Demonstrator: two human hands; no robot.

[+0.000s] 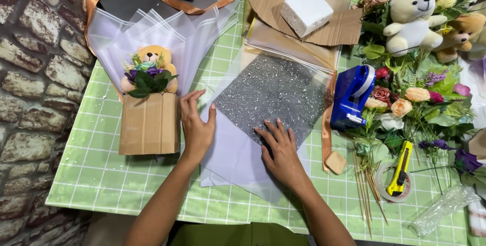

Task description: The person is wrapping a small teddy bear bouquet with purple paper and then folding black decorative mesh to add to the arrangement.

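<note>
The right hand (282,154) lies nearest the camera, palm down, its fingers (272,133) spread flat and released, pressing on the lower corner of a sheet of grey glitter mesh (273,91). The mesh lies diamond-wise on a stack of pale lilac wrapping sheets (233,157) at the middle of the desk (91,175), which carries a green grid-pattern cover. The left hand (197,124) stands on edge at the left border of the lilac sheets, fingers straight and released, grasping nothing, just beside a finished bouquet (150,81). That bouquet holds a small tan teddy bear and purple flowers in translucent wrap, with a brown corrugated cardboard sleeve (150,123) around its base. To the right of the mesh stands a blue tape dispenser (352,98), with a copper ribbon (326,134) running beside it. Further right lie loose artificial flowers (410,101), a white teddy bear (412,18), wooden sticks (367,185), and a yellow utility knife (400,169) resting across a tape roll (387,184). A white foam block (306,10) sits on corrugated cardboard at the far edge.
</note>
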